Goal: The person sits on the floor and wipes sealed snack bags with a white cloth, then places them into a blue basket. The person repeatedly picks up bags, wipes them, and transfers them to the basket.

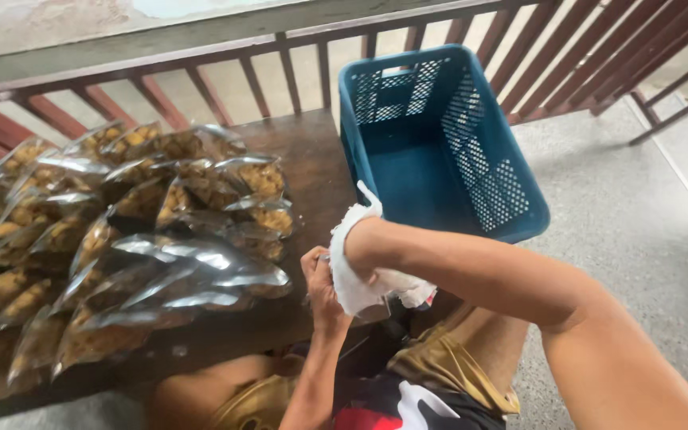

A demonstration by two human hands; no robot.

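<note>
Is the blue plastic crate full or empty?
Empty: the blue crate shows its bare floor and perforated walls, with nothing inside.

- A dark wooden desk (pixel 312 171) is carrying everything.
- Many clear bags of yellowish snacks (pixel 121 239) are lying heaped across its left part.
- A blue perforated plastic crate (pixel 487 183) is sitting at its right end.
</note>
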